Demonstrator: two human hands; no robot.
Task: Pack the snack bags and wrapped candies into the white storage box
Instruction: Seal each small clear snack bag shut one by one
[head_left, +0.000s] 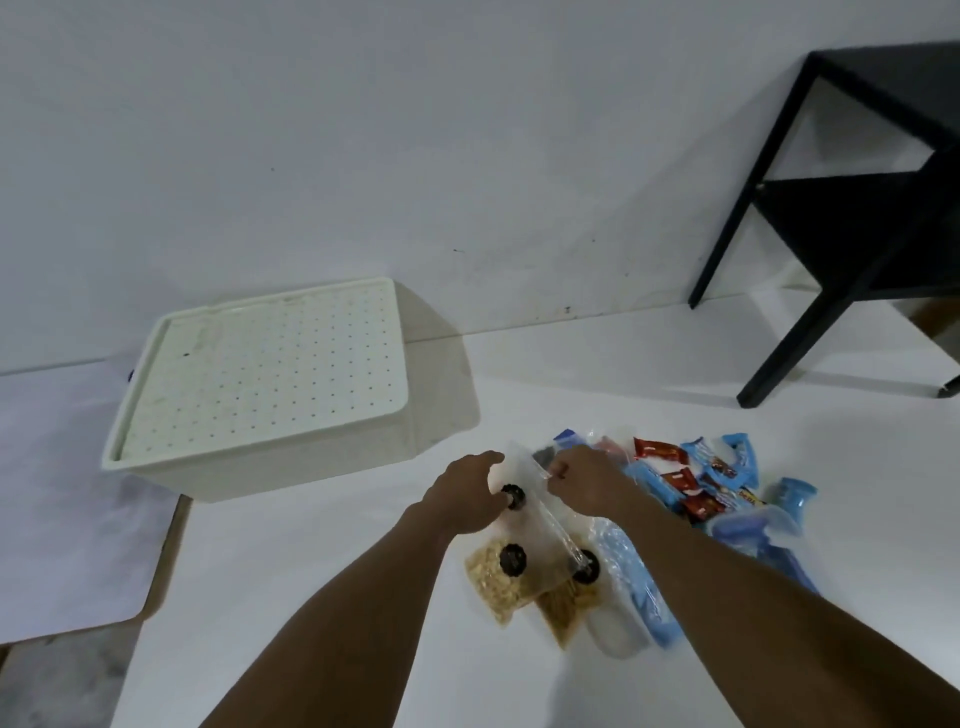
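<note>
- A white plastic storage box stands at 10 o'clock from the hands, close to the white wall. Its perforated white lid lies flat on top and covers the opening, so its contents cannot be seen.
- The left hand has its grip curled onto a clear plastic snack bag, with the fingers at a round black cap on the bag's upper part.
- The right hand, just beside the left at its 3 o'clock, has its grip pinched on the same bag's top edge.
- Pale oat-like flakes fill the lower end of that bag, at 6 o'clock from the hands, with a second black cap above them.
- A second clear bag of browner crumbs lies partly beneath it at 5 o'clock.
- Blue-and-clear snack packets lie touching these bags on their right.
- Red-wrapped candies and light blue wrapped packets are heaped together at 3 o'clock from the right hand, on the white floor covering and outside the box.
- A black side table stands at 1 o'clock, well apart from the pile.
</note>
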